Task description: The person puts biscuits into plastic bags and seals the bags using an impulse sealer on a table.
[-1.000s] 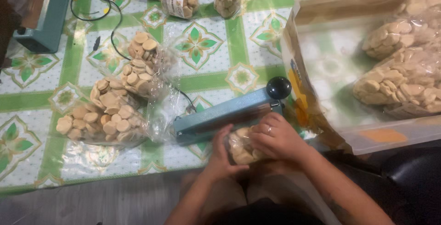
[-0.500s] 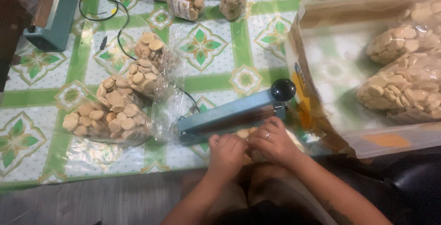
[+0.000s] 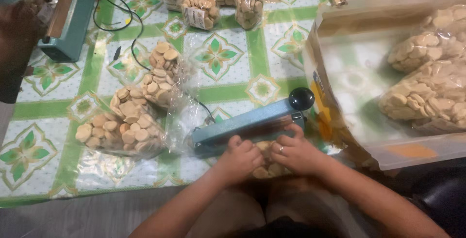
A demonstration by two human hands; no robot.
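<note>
A clear bag of round pale biscuits [image 3: 264,169] lies at the table's near edge, its top tucked under the blue heat sealer [image 3: 247,125], whose arm ends in a black knob [image 3: 301,98]. My left hand [image 3: 240,159] grips the bag's left side. My right hand [image 3: 296,151], with a ring on one finger, holds the bag's right side, fingertips against the sealer's base. The bag is mostly hidden by both hands.
Open bags of biscuits [image 3: 128,121] lie to the left on the green-patterned tablecloth [image 3: 218,53]. Sealed bags [image 3: 201,9] stand at the far edge. A second blue sealer [image 3: 65,19] and black cord sit far left. A plastic bin [image 3: 369,141] with large biscuit bags [image 3: 427,92] is on the right.
My left hand has moved up beside my right onto the bag. Both hands have shifted closer to the sealer, and the view has tilted slightly.
</note>
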